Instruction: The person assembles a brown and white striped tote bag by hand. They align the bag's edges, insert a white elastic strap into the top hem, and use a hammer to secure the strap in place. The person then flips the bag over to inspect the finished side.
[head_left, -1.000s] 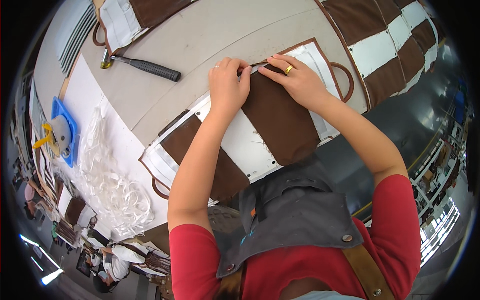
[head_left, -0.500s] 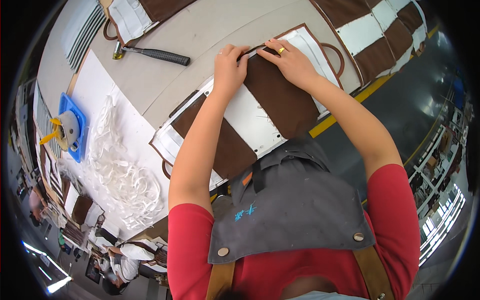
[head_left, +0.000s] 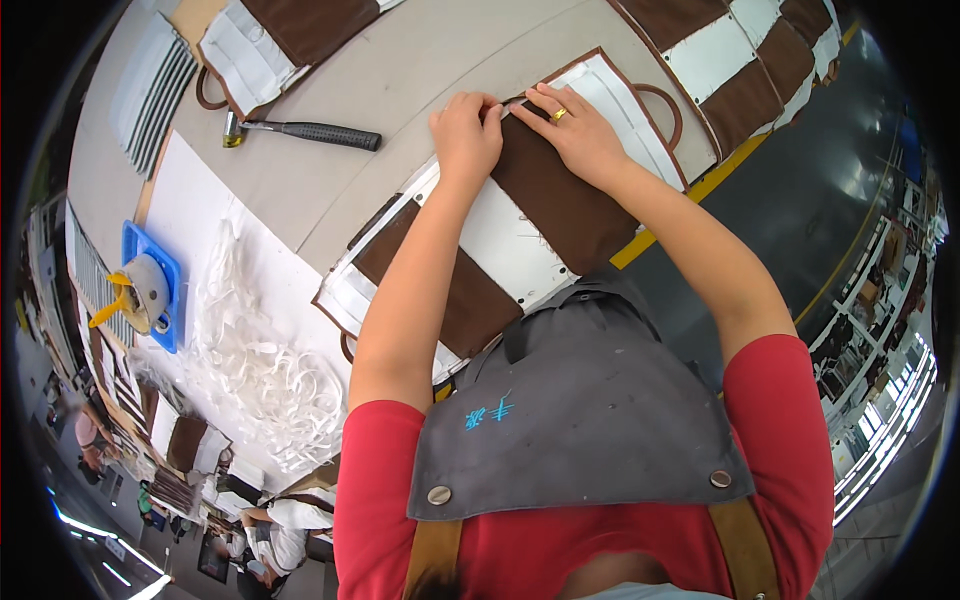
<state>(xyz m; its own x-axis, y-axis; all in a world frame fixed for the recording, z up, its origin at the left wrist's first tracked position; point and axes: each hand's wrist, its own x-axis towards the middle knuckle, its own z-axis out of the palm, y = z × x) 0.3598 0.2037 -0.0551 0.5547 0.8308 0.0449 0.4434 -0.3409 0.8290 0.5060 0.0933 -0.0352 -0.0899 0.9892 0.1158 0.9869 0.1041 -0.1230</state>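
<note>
A brown and white bag piece (head_left: pixel 565 200) lies slantwise on the table edge in front of me, with brown and white bands side by side. A curved brown handle (head_left: pixel 674 112) sticks out at its right end; part of another shows by my left forearm. Along the far edge, my left hand (head_left: pixel 468 138) has its fingers bent and closed on the brown band's hem. Right beside it my right hand (head_left: pixel 572 128), with a gold-coloured ring, presses thumb and fingers together on the same hem. What exactly lies between the fingertips is hidden.
A hammer (head_left: pixel 325 134) with a black grip lies beyond my left hand. Left are a heap of white strips (head_left: pixel 275 380) and a blue tray (head_left: pixel 170 275) holding a pot with a yellow handle. More bag pieces (head_left: pixel 745 85) lie far right. Co-workers (head_left: pixel 285 530) appear lower left.
The whole view has shifted slightly, so table things sit a little differently. Both hands stay at the far hem, with the fingertips slightly closer together.
</note>
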